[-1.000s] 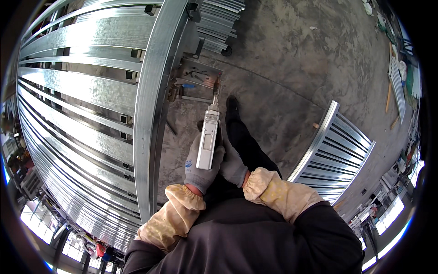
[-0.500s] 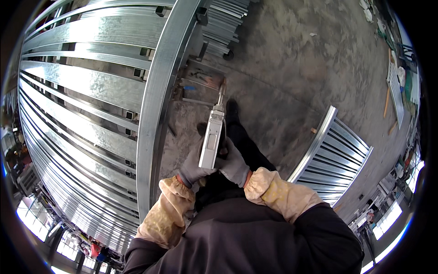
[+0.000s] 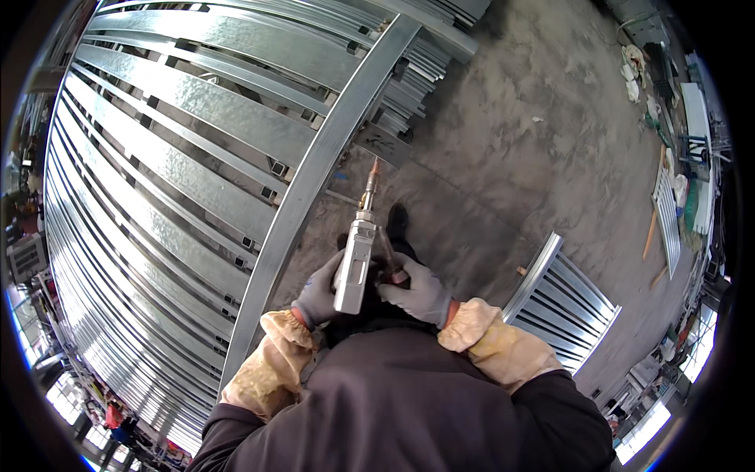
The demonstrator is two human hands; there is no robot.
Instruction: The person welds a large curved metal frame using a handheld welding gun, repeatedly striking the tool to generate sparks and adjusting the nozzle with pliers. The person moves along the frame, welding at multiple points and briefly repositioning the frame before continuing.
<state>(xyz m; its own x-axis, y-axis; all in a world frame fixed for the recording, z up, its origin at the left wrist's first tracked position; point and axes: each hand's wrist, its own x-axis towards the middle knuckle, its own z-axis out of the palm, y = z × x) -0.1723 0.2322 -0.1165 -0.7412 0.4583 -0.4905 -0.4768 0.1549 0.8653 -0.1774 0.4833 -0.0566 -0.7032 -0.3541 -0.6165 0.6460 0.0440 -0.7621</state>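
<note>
My left hand (image 3: 318,295), in a grey work glove, is closed around the side of a silver welding gun (image 3: 355,271). The gun points away from me, its slim copper-coloured tip (image 3: 376,167) over the floor near the metal frame. Just right of the gun body, my right hand (image 3: 418,294), also gloved, has its fingers closed on a dark tube (image 3: 391,253) with a reddish-brown end. This tube runs up alongside the gun; whether it joins the gun is hard to see. Tan protective sleeves cover both forearms.
A large slatted galvanized metal frame (image 3: 330,161) fills the left side, its long edge close to my left arm. Metal profiles (image 3: 405,98) are stacked beyond it. A smaller slatted panel (image 3: 562,303) lies to the right. Scraps and a leaning panel (image 3: 667,216) are farther right.
My right hand has moved a little right, away from the gun body, and the dark tube now shows in it. The gun sits slightly lower in view. The view has turned relative to the frame.
</note>
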